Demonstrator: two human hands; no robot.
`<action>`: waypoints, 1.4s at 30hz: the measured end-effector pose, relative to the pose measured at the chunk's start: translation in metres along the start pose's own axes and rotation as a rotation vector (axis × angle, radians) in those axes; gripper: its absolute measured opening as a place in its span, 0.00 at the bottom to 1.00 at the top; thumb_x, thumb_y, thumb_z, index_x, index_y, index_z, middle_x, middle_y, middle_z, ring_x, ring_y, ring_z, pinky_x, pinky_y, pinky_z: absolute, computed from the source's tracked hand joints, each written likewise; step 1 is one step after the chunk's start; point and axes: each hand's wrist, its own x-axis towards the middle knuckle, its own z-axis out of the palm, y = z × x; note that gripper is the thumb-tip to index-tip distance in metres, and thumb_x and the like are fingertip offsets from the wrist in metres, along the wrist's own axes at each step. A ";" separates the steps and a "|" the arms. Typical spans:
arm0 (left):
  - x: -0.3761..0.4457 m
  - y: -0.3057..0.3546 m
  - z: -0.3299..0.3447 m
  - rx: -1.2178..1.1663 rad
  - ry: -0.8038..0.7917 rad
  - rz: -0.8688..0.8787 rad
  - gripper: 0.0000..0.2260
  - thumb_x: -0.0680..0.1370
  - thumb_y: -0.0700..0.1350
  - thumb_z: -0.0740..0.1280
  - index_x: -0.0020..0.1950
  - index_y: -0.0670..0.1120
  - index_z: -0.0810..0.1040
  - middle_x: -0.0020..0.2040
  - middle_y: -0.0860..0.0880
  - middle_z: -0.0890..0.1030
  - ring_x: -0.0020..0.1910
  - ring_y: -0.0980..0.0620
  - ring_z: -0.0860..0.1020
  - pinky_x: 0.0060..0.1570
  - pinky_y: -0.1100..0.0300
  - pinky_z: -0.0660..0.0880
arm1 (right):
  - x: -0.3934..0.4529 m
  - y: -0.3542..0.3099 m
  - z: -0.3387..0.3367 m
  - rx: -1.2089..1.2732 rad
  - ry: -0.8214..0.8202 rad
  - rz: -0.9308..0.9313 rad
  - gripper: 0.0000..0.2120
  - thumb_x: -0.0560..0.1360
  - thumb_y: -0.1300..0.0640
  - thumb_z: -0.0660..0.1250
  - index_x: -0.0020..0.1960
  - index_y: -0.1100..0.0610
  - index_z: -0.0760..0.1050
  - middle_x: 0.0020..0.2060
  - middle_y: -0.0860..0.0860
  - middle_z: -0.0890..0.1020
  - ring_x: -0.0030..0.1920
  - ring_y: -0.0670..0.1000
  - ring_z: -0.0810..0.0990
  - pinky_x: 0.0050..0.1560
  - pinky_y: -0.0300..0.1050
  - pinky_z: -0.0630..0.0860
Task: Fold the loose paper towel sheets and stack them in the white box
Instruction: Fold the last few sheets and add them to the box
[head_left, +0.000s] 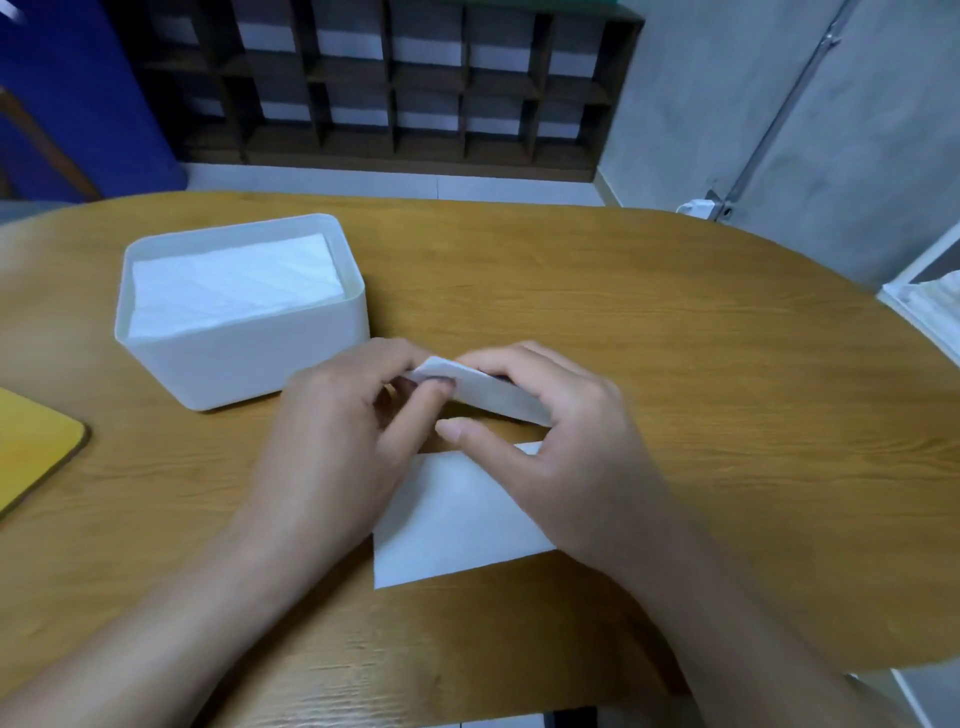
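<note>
Head view: near the table's (675, 322) front edge, both hands, left hand (332, 431) and right hand (561, 441), pinch a folded paper towel (488, 389); an uneven pinch could skew the crease beside the white box (291, 358).

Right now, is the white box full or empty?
Nearly full: the white box holds a stack of folded sheets reaching close to its rim.

Wooden table (675, 332) — white box (270, 358), paper sheet (447, 525), yellow mat (31, 447).
</note>
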 end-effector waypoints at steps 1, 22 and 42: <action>-0.001 -0.002 -0.004 -0.070 0.017 -0.040 0.04 0.83 0.45 0.75 0.49 0.53 0.86 0.38 0.55 0.84 0.37 0.53 0.80 0.40 0.57 0.74 | 0.000 0.000 -0.001 -0.011 0.012 0.008 0.15 0.79 0.52 0.79 0.65 0.49 0.84 0.54 0.41 0.85 0.58 0.46 0.84 0.57 0.42 0.78; -0.018 -0.009 -0.039 -0.120 -0.386 -0.321 0.09 0.80 0.50 0.77 0.45 0.51 0.79 0.30 0.54 0.80 0.28 0.56 0.73 0.35 0.54 0.72 | -0.010 0.010 -0.030 0.071 -0.137 0.390 0.06 0.78 0.52 0.79 0.53 0.47 0.83 0.29 0.45 0.72 0.29 0.45 0.69 0.34 0.43 0.69; -0.022 -0.015 -0.035 0.334 -0.576 -0.134 0.39 0.68 0.79 0.71 0.76 0.67 0.68 0.60 0.68 0.68 0.64 0.63 0.65 0.64 0.58 0.72 | -0.010 0.006 -0.030 -0.321 -0.473 0.366 0.33 0.69 0.32 0.79 0.71 0.30 0.72 0.57 0.30 0.75 0.61 0.36 0.71 0.61 0.43 0.70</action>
